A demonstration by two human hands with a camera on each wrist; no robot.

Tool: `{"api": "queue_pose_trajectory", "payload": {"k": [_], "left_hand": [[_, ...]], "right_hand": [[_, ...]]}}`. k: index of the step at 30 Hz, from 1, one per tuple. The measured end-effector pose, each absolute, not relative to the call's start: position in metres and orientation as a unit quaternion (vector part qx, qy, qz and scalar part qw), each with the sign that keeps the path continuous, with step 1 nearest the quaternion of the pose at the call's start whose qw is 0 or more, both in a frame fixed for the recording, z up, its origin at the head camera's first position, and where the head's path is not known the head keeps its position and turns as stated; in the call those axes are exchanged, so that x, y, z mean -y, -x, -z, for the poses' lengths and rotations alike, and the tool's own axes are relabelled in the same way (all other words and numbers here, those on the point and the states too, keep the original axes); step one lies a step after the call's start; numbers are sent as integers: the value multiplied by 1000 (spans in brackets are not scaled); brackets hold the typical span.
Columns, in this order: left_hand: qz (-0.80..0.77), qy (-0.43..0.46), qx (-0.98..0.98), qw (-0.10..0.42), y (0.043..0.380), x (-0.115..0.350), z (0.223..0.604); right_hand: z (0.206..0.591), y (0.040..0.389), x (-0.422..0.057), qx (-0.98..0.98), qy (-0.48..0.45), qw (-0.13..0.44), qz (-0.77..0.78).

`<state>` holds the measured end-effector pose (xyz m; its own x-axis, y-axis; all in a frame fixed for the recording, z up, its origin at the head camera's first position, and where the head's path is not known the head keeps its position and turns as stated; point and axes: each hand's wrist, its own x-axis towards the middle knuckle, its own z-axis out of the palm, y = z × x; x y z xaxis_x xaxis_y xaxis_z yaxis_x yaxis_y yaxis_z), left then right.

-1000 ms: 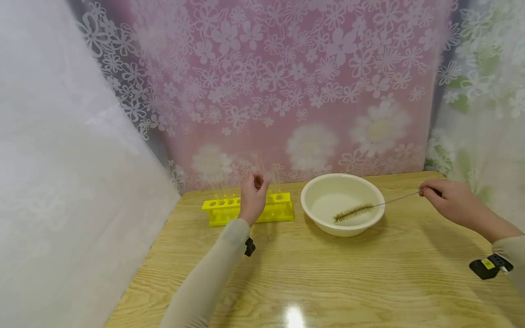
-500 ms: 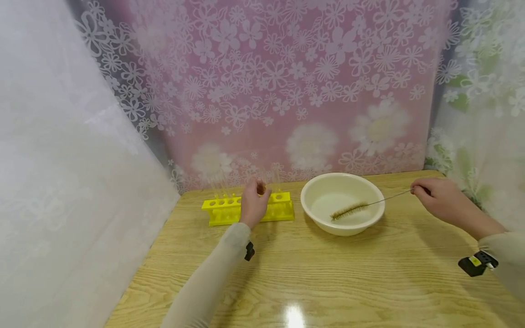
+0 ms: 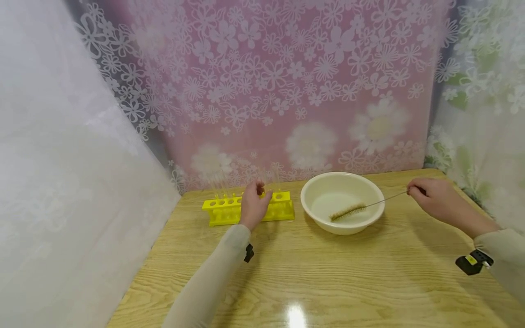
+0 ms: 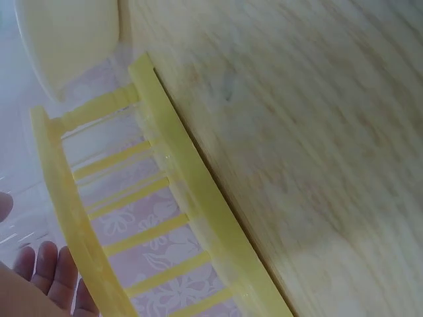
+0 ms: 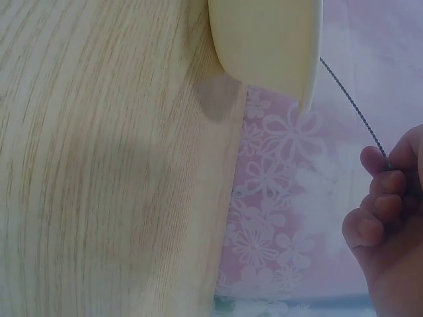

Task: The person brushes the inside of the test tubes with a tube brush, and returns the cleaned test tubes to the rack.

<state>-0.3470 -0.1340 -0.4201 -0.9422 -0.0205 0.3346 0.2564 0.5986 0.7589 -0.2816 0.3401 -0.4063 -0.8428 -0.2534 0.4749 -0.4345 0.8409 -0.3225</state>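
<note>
Your left hand (image 3: 253,205) is hovering at the yellow rack (image 4: 198,185), its fingers loosely bent and the thumb standing apart from them, with clear tube walls showing in the gap; whether a fingertip is touching a tube, I cannot tell. The clear tubes (image 3: 277,177) are standing in the rack, some towards its left end and others beside your hand to the right. Your right hand (image 3: 436,198) is pinching the wire handle (image 5: 359,112) of the brush (image 3: 347,212), thumb against curled fingers, and the bristle end is sitting inside the cream basin (image 3: 312,197) while the wire is crossing above its right rim. Both rack and basin are resting on the table (image 3: 328,282). You are probably handling a light brush: the twisted wire is looking stiff but springy, so holding it near the end is likely leaving the bristles to sway, and a grip closer in would be steadying them. The tubes are looking thin, smooth and fragile, likely slippery if wet; you are best taking 1 gently around its upper wall, with 2 fingers and the thumb, without squeezing.
</note>
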Motion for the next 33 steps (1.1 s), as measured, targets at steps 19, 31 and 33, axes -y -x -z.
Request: {"api": "queue_pose_trajectory", "payload": {"k": [19,31,33], "left_hand": [[384,29,884,264,320,168,425],[349,-57,865,355,327,201,418],[347,-65,862,362,329,204,417]], "right_hand": [[410,281,-343,937,-184,202,-219],[410,282,-341,940,-176,202,-213],[411,283,-341,940,-176,202,-213]]}}
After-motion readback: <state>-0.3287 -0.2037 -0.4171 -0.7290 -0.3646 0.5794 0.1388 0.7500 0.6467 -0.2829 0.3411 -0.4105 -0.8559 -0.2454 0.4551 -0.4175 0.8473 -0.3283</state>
